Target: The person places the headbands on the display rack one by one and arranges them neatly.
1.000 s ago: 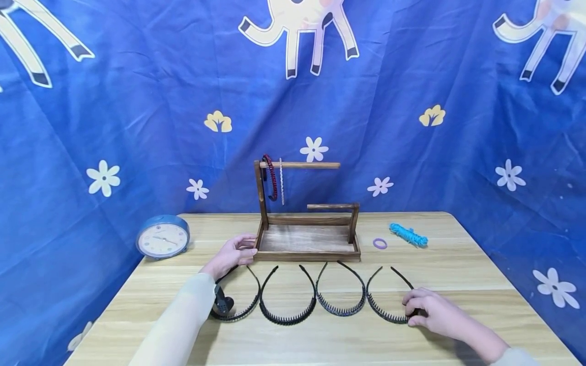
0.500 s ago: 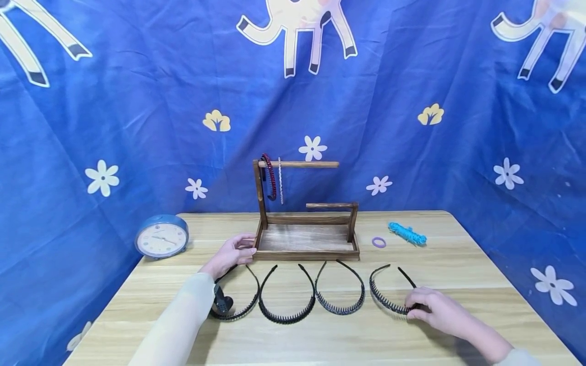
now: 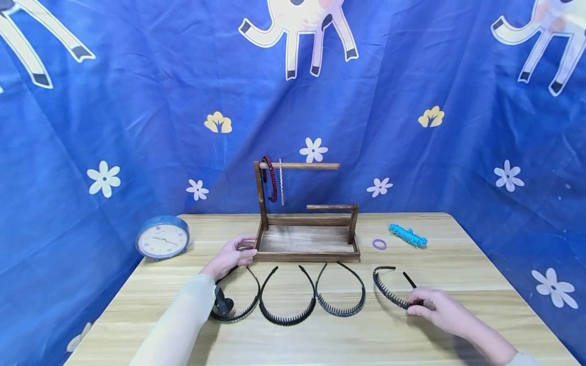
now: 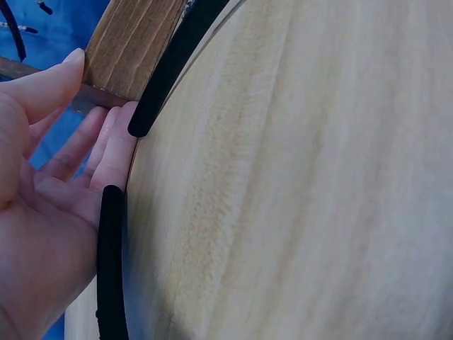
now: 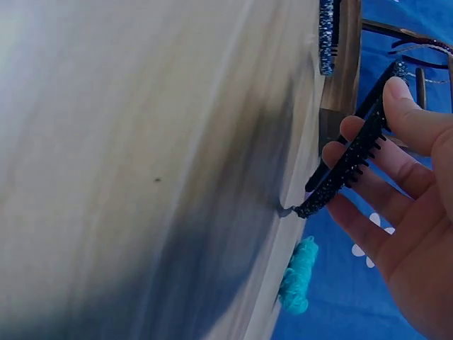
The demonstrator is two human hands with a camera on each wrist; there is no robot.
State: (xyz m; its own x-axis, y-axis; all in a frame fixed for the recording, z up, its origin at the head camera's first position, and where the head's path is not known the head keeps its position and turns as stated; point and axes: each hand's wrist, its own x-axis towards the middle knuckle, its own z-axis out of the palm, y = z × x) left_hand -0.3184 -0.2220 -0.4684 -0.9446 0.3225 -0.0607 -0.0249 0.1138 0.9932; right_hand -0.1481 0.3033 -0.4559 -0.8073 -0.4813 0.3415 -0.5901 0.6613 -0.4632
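In the head view my right hand [image 3: 432,307] pinches a black toothed headband [image 3: 386,290] at the right; the band is tilted, one side raised. The right wrist view shows its speckled band [image 5: 343,170] between thumb and fingertips. My left hand [image 3: 233,255] grips the left front corner of a wooden rack [image 3: 306,256], thumb and fingers on either side of the wood [image 4: 134,49]. Three other headbands lie in a row before the rack: a left one [image 3: 238,317] partly under the left wrist, a middle one [image 3: 287,322] and a right one [image 3: 341,312].
A red headband [image 3: 272,180] and a white beaded band [image 3: 281,183] hang on the rack's upper bar [image 3: 311,165]. A blue clock [image 3: 162,239] stands at the left. Right of the rack lie a purple ring [image 3: 379,244] and a blue cord bundle [image 3: 407,236]. Blue curtain [image 3: 412,168] encloses the table.
The headband in my right hand has turned and lifted, its left side moving rightward, away from the neighbouring headband. My left hand stays at the rack's corner.
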